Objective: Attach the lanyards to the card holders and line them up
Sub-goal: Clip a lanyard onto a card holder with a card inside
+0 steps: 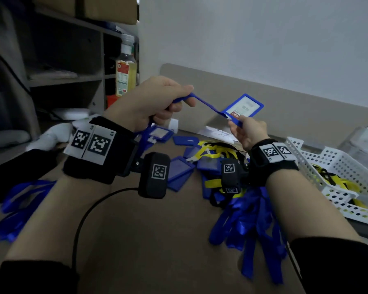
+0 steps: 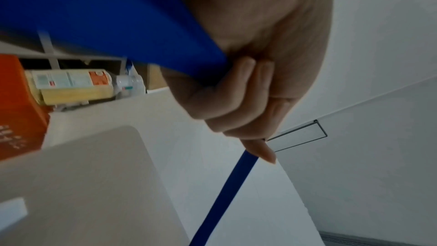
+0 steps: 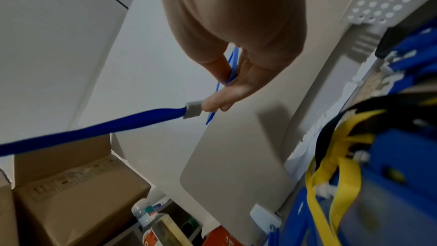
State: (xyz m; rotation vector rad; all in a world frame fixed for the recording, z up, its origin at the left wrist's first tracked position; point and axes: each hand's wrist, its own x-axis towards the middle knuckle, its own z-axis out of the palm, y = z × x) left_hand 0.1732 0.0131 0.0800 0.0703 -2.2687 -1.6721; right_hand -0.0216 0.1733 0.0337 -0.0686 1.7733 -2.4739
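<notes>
Left hand grips the blue lanyard, pulled taut above the table. Right hand pinches its clip end against the card holder, both held in air.

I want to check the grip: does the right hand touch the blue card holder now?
Touching. The right wrist view shows the right hand pinching the blue card holder's edge between thumb and fingers.

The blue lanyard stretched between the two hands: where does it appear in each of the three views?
Head: blue lanyard runs across the upper middle, from the left hand to the right hand.
Left wrist: lower middle, leaving the fingers downward.
Right wrist: left of centre, ending at the fingertips.
Shared landmark: the bottle.
</notes>
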